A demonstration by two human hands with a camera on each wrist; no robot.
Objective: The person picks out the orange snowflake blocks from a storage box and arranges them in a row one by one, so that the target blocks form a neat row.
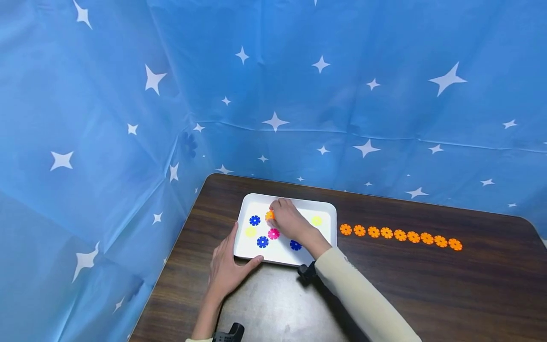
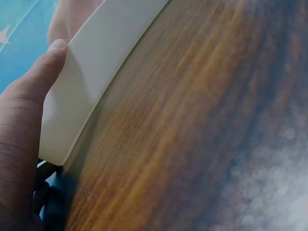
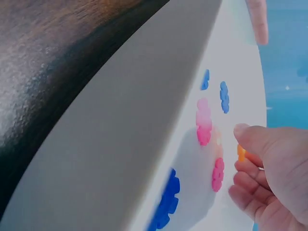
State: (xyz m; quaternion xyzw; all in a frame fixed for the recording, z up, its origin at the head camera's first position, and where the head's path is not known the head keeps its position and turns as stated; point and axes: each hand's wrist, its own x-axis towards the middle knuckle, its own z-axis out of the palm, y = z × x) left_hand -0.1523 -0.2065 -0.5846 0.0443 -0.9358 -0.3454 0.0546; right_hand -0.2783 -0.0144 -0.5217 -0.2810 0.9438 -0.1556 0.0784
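Note:
In the head view, my right hand (image 1: 290,221) reaches over a white tray (image 1: 282,256) and pinches an orange flower-shaped disc (image 1: 269,215). The right wrist view shows this disc between thumb and fingers. My left hand (image 1: 226,266) lies at the tray's front left corner, fingers along the left side and thumb against the front wall. Inside the tray are blue discs (image 1: 262,242), yellow discs (image 1: 316,221) and a pink disc (image 1: 273,233). A second pink disc (image 3: 218,174) shows in the right wrist view. My right hand and forearm hide part of the tray.
Several orange discs (image 1: 400,235) form a row on the dark wooden table (image 1: 470,285), right of the tray. A blue curtain with white stars (image 1: 299,95) hangs behind and to the left. Each wrist wears a black device (image 1: 231,333).

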